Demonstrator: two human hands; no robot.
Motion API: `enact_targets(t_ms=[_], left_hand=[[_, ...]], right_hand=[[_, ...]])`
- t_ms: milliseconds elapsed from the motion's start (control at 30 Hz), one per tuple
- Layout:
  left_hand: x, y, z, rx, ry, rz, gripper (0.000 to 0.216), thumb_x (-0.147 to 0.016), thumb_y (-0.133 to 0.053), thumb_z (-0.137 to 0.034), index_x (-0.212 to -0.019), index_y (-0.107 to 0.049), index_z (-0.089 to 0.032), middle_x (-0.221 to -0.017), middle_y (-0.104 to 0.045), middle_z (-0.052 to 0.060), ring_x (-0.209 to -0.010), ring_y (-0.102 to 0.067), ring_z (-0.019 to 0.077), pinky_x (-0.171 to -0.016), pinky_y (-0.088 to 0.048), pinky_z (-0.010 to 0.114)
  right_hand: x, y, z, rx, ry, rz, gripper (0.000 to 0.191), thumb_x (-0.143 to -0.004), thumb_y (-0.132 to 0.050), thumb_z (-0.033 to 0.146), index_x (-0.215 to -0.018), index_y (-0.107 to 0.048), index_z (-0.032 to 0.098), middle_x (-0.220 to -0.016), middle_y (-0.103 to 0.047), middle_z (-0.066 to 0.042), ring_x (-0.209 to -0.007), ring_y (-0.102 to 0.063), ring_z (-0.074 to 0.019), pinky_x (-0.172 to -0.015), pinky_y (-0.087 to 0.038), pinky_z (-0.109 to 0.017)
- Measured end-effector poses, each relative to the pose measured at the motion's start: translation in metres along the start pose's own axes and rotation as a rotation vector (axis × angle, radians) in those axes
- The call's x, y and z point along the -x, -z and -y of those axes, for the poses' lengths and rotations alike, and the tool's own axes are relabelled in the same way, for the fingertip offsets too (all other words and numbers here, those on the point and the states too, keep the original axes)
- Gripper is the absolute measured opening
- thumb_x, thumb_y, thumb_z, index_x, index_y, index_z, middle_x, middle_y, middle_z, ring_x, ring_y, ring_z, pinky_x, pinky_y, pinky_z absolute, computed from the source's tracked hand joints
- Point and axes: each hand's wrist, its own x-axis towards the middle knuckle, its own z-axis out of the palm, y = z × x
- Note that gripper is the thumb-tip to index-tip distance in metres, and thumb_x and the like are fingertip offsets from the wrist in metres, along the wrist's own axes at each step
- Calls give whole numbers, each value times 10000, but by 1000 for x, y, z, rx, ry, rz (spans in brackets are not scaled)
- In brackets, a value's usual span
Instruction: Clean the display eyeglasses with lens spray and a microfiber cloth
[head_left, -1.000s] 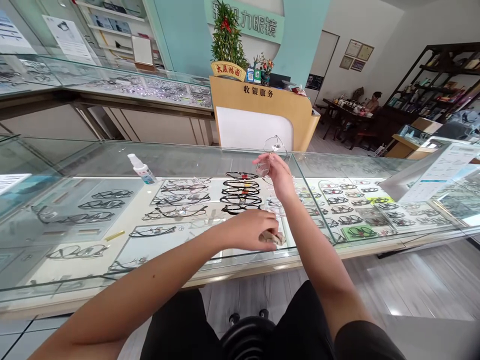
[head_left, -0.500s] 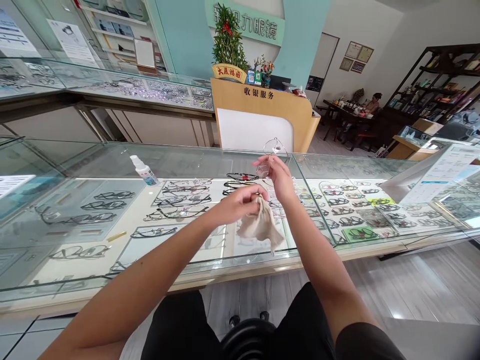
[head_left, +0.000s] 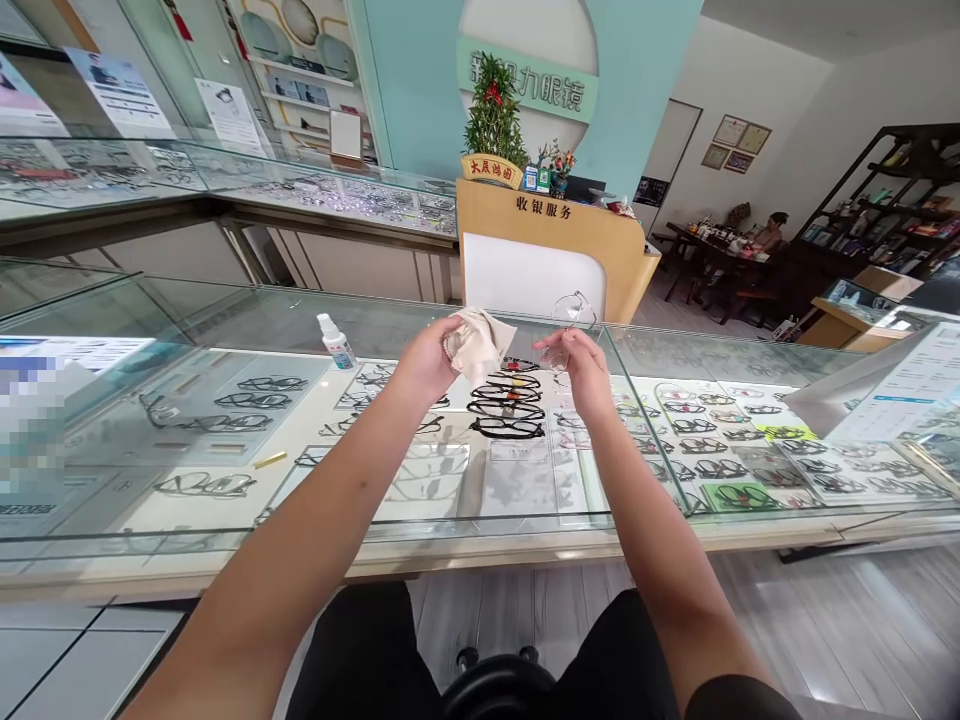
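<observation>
A beige cloth [head_left: 478,343] is bunched in my left hand [head_left: 437,357], which is closed on it above the glass counter [head_left: 420,308]. To its right, my right hand [head_left: 583,366] pinches a pair of thin-rimmed eyeglasses [head_left: 574,308], one lens sticking up above the fingers and the other partly behind them. Cloth and eyeglasses are apart. Under the glass, between my two hands, black-framed glasses [head_left: 507,428] lie in a column. A white spray bottle [head_left: 337,342] stands on the counter left of my left hand.
More frames [head_left: 697,445] lie in rows inside the case to the right. A white folded sign [head_left: 877,390] stands on the counter's right end. Beyond the counter is a wooden cashier desk [head_left: 487,208] with a plant [head_left: 493,115]. At the far right a person [head_left: 771,232] sits by a table.
My left hand has lifted the cloth up and to the left, turning it over. The right hand still holds the eyeglasses at about the same height. The camera view has shifted left.
</observation>
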Motion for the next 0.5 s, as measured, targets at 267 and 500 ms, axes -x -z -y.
enact_targets(t_ms=[267, 500], left_hand=[[6, -1, 3, -1, 82, 159, 144, -859, -648, -163, -962, -739, -117, -850, -785, 62, -756, -738, 185, -721, -600, 278], [9, -1, 7, -50, 77, 229, 181, -826, -677, -187, -984, -740, -126, -894, -781, 71, -789, -726, 187, -715, -598, 277]], right_hand=[[5, -9, 4, 161, 72, 31, 323, -945, -749, 559, -807, -820, 275, -1032, -775, -65, -1202, -704, -277, -899, -542, -372], [8, -14, 3, 166, 47, 69, 278, -923, -803, 573, -924, -895, 310, -1072, -802, -55, -1140, -686, -271, -936, -560, -407]])
